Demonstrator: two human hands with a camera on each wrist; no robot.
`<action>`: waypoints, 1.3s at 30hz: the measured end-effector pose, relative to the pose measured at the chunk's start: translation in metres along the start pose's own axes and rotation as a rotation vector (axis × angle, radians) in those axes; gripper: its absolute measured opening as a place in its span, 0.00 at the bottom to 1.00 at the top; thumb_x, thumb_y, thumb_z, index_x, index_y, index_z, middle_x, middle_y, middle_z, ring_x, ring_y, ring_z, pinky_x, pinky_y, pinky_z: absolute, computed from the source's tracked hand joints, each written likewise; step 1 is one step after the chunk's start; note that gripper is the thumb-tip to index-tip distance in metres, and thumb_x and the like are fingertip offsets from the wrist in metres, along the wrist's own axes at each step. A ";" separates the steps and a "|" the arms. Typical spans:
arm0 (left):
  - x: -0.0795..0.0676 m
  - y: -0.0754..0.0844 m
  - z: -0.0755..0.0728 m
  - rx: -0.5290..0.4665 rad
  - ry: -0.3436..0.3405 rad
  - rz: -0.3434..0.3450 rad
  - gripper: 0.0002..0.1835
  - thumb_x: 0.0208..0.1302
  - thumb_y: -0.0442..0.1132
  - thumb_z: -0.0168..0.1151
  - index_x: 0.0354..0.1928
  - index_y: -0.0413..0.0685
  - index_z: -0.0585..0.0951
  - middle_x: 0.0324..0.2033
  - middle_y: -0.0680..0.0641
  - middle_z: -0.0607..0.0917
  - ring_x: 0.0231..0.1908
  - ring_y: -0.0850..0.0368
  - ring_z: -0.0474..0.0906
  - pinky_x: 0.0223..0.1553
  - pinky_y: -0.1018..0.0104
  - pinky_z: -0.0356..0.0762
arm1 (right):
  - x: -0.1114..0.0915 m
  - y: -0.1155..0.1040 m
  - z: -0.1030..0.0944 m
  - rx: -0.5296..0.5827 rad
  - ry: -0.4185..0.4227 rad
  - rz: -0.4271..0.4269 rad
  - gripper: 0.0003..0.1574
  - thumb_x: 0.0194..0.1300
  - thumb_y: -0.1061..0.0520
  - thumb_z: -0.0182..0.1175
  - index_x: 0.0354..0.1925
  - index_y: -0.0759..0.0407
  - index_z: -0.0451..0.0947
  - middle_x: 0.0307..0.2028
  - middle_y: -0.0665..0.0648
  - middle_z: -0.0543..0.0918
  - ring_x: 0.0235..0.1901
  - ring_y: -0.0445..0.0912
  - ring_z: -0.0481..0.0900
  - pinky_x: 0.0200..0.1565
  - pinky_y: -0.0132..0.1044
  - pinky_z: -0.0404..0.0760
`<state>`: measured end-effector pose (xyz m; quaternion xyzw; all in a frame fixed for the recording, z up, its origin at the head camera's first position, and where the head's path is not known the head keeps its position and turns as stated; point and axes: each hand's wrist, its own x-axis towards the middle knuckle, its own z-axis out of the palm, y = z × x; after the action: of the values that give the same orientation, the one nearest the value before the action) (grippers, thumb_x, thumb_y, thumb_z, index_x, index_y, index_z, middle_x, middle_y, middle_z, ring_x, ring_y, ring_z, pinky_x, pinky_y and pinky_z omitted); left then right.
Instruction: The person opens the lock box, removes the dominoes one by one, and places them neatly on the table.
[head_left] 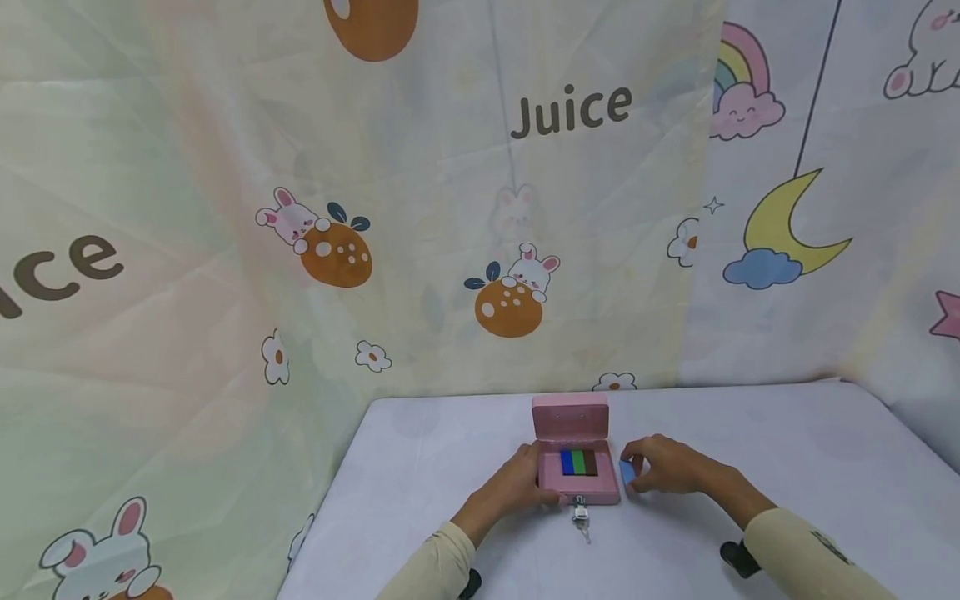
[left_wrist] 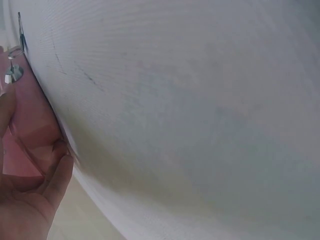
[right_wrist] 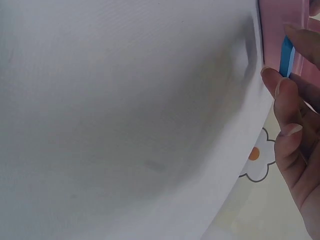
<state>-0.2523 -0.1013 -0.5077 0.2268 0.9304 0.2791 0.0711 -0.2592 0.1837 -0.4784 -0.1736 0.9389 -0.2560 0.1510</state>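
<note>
A small pink lockbox [head_left: 551,487] stands on the table with its lid [head_left: 571,422] raised at the back. Keys [head_left: 581,518] hang from the lock on its front. Inside lie a blue block [head_left: 567,462], a green block [head_left: 578,462] and a brown block [head_left: 591,463], side by side. My left hand [head_left: 522,482] grips the box at its left side, thumb at the front corner and fingers along the side wall. Just off the box's right side, my right hand [head_left: 662,465] pinches a light blue block [right_wrist: 286,56] between thumb and fingertips.
A white cloth covers the table [head_left: 435,442], with its far edge close to a printed fabric wall [head_left: 450,167]. Dark wrist straps [head_left: 738,559] show under the beige sleeves [head_left: 802,554].
</note>
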 end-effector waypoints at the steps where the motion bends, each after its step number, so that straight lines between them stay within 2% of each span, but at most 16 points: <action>1: 0.000 0.000 0.000 -0.003 0.000 0.002 0.49 0.55 0.51 0.77 0.75 0.61 0.59 0.59 0.54 0.77 0.58 0.60 0.72 0.63 0.58 0.75 | 0.001 0.000 0.000 -0.001 0.001 0.013 0.28 0.53 0.52 0.77 0.51 0.58 0.82 0.34 0.48 0.82 0.32 0.43 0.76 0.32 0.34 0.80; 17: -0.001 0.002 -0.001 -0.026 0.004 -0.021 0.49 0.54 0.49 0.78 0.75 0.63 0.60 0.59 0.54 0.77 0.58 0.60 0.73 0.63 0.57 0.76 | 0.006 0.006 0.009 -0.074 0.001 0.044 0.29 0.52 0.51 0.78 0.50 0.58 0.81 0.32 0.48 0.80 0.36 0.45 0.75 0.43 0.42 0.81; 31: -0.001 0.000 0.001 -0.013 0.010 -0.004 0.49 0.54 0.51 0.77 0.75 0.63 0.60 0.60 0.54 0.77 0.58 0.60 0.73 0.64 0.57 0.75 | 0.011 0.011 0.016 -0.083 0.013 0.040 0.29 0.50 0.53 0.78 0.50 0.60 0.82 0.31 0.48 0.79 0.35 0.45 0.75 0.42 0.42 0.80; 39: -0.001 0.001 -0.001 -0.009 0.003 -0.019 0.50 0.54 0.52 0.77 0.75 0.64 0.59 0.60 0.54 0.76 0.58 0.62 0.72 0.64 0.57 0.75 | 0.010 0.009 0.014 -0.085 0.017 0.039 0.30 0.50 0.52 0.79 0.50 0.60 0.82 0.32 0.49 0.80 0.35 0.45 0.75 0.42 0.42 0.81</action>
<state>-0.2508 -0.1017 -0.5059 0.2170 0.9314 0.2827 0.0736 -0.2650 0.1809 -0.4964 -0.1595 0.9534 -0.2143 0.1402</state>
